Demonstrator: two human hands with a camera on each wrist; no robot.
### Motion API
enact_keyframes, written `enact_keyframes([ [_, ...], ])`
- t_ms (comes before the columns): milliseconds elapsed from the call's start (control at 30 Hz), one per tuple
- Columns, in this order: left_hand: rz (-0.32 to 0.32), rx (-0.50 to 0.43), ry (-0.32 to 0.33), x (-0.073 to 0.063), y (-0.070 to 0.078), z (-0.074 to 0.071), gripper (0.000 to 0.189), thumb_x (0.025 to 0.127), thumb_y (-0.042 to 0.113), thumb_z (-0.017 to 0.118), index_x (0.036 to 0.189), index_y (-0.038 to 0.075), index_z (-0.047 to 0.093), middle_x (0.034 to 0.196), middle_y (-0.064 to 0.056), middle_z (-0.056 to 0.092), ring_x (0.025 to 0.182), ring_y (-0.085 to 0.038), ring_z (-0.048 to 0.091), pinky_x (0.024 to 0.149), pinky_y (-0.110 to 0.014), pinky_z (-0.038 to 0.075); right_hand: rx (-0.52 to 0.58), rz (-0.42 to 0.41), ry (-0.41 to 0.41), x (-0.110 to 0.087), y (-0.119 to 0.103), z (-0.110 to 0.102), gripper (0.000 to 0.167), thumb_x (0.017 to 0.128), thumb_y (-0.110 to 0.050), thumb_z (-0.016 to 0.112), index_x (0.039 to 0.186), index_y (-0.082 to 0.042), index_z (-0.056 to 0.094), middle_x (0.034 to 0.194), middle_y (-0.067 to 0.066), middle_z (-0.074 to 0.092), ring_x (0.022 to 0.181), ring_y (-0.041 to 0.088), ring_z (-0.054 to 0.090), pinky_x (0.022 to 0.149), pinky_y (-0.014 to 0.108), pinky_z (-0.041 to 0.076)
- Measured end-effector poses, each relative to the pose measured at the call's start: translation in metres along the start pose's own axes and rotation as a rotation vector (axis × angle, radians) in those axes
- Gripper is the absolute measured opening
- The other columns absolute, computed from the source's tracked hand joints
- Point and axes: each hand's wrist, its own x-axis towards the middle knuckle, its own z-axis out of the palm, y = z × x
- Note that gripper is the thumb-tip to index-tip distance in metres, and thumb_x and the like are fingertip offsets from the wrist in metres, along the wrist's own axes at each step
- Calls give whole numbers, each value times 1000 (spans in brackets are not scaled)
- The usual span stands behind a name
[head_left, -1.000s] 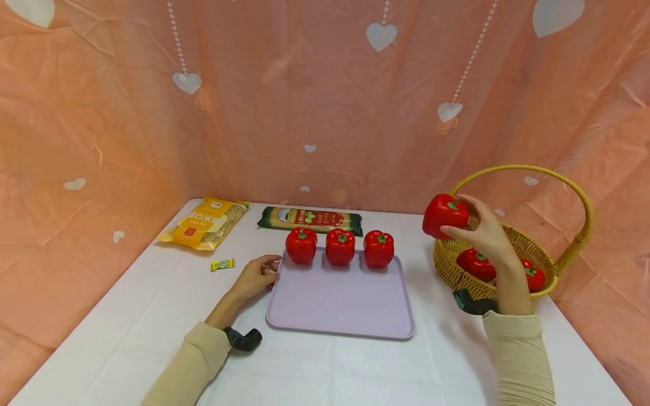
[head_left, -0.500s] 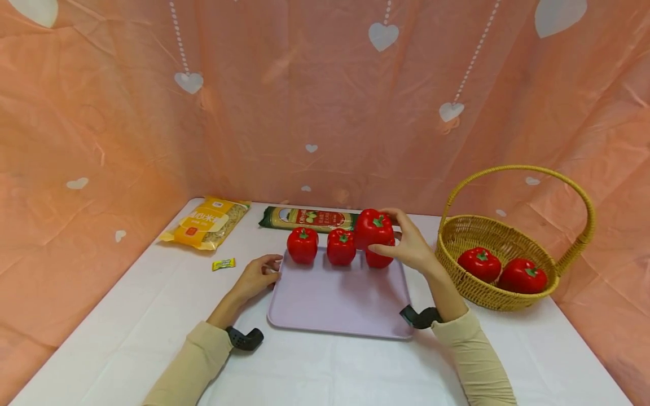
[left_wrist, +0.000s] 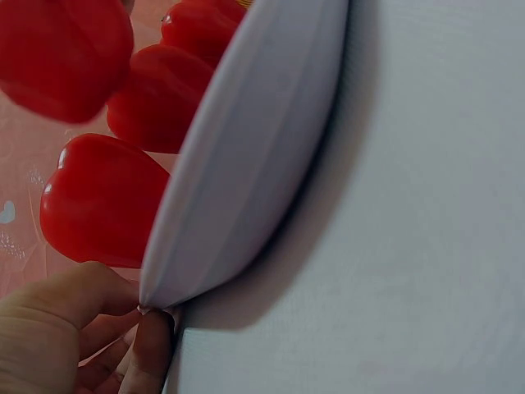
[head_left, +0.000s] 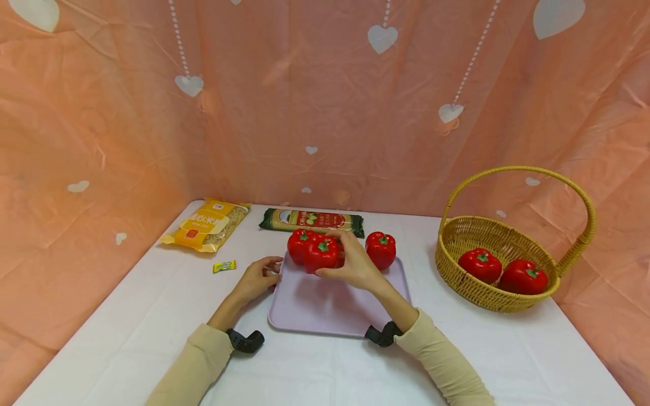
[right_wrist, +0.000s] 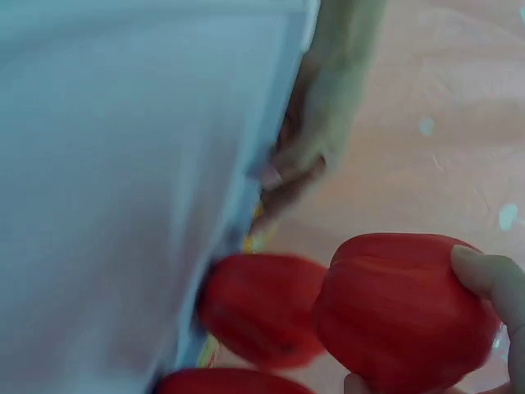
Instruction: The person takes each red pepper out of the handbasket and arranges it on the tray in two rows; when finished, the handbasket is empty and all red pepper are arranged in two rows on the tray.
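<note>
My right hand (head_left: 358,265) grips a red bell pepper (head_left: 321,255) with a green stem, held over the back left part of a lilac tray (head_left: 325,310). Behind it along the tray's back edge stand a left pepper (head_left: 297,243) and a right pepper (head_left: 381,250); the one between them is mostly hidden by the hand. My left hand (head_left: 257,278) is at the tray's left edge, and the left wrist view shows its thumb and fingers pinching the tray rim (left_wrist: 149,297). In the right wrist view the held pepper (right_wrist: 402,312) sits between thumb and fingers.
A wicker basket (head_left: 459,282) with a tall handle stands at the right, two red peppers (head_left: 479,265) inside. Behind the tray lies a green-ended noodle pack (head_left: 310,220). A yellow grain bag (head_left: 208,225) and a small yellow packet (head_left: 224,266) lie at the left.
My right hand has carried the bell pepper from above the basket leftwards, past the right tray pepper, to over the tray's back left. The left hand has stayed at the tray's edge.
</note>
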Motion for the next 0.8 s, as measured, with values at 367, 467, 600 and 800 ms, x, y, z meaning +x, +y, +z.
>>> enact_keyframes([
  [367, 61, -2, 9, -1, 0, 1, 45, 81, -3, 59, 126, -5, 51, 100, -17, 58, 70, -14, 53, 58, -24, 49, -97, -84, -74, 3, 8, 36, 71, 68, -29, 82, 124, -6, 47, 118, 10, 48, 109, 24, 49, 91, 43, 46],
  [467, 59, -11, 8, -1, -1, 1, 45, 81, -3, 59, 126, -5, 51, 101, -17, 58, 70, -14, 53, 58, -23, 49, -109, -86, -80, 3, 10, 40, 70, 68, -30, 82, 124, -6, 48, 118, 11, 48, 107, 25, 50, 90, 44, 46],
  [600, 63, -9, 2, -1, -3, 1, 45, 82, -2, 59, 126, -5, 50, 101, -17, 57, 70, -14, 52, 58, -24, 49, -109, -84, -98, 3, 10, 41, 68, 68, -30, 82, 123, -6, 48, 118, 11, 49, 106, 25, 51, 89, 43, 47],
  [800, 72, -9, 2, 0, -3, 1, 45, 82, -3, 58, 126, -5, 50, 101, -17, 57, 70, -14, 53, 57, -23, 49, -122, -76, -131, 4, 12, 43, 67, 69, -30, 81, 122, -6, 48, 116, 10, 50, 108, 23, 50, 91, 42, 47],
])
